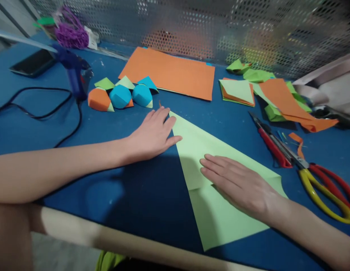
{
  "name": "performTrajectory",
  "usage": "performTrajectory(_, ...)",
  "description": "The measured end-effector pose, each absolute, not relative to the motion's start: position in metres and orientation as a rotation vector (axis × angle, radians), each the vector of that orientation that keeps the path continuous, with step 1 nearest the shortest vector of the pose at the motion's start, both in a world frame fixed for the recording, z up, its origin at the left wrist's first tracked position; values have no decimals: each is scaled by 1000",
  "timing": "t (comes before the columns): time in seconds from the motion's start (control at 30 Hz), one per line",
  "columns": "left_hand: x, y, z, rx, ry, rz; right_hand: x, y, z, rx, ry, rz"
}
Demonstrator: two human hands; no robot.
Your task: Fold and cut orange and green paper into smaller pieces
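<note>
A light green sheet of paper (pixel 234 222) lies on the blue tabletop, folded along its upper right side into a long slanted edge. Flat on that fold rests my right hand (pixel 234 180), its fingers stretched out and pointing left. My left hand (pixel 155 131) is at the sheet's upper left corner, fingers spread, the thumb over the paper's left edge. Neither hand grips anything. Part of the sheet is hidden under my right hand and wrist. Just beyond my left hand stand several small folded paper shapes (pixel 120 96) in orange, blue and green.
Orange sheets (pixel 169 73) lie at the back, beside folded green paper (pixel 237 91). At right are a red cutter (pixel 273 146), scissors (pixel 310 180) and paper scraps (pixel 288 101). A blue glue gun (pixel 73 71) with cable, a phone (pixel 33 63) and purple string (pixel 71 34) are at left.
</note>
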State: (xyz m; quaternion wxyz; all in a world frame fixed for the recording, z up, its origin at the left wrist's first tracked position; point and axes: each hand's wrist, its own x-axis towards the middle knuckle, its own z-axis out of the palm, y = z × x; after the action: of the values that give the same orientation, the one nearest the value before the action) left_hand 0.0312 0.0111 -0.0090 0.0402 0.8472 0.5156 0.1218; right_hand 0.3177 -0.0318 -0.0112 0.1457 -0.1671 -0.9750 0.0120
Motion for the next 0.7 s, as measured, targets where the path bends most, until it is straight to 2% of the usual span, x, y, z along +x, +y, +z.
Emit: performTrajectory(0.7,34,13,-5,2596,1621,307,317,-31,-8,-420,-2856,79)
